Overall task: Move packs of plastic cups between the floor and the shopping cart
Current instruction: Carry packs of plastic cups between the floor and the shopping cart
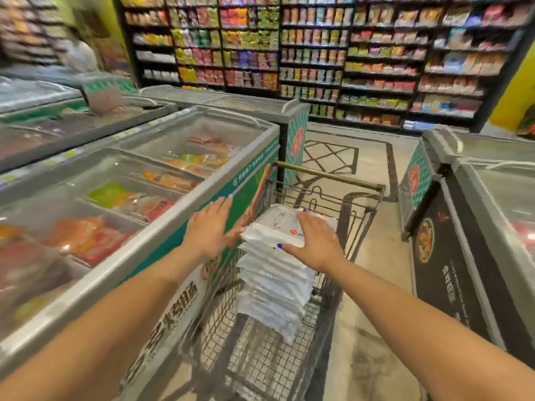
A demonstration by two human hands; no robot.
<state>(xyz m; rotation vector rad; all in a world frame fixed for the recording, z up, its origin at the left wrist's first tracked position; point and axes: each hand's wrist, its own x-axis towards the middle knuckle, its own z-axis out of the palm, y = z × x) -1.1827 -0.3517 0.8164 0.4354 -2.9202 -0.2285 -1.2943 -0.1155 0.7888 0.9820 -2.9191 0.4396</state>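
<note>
A tall stack of white packs of plastic cups stands inside the wire shopping cart, reaching above its rim. My right hand lies flat on the top pack with fingers spread. My left hand is open, palm toward the stack's left side, its fingertips close to the top pack's edge; whether it touches is unclear. Neither hand grips a pack. The cart's brass handle bar is at the far end.
A chest freezer with glass lids runs tight along the cart's left. Two more freezers stand to the right across a tiled aisle. Stocked shelves fill the back wall. A blurred person is at the far left.
</note>
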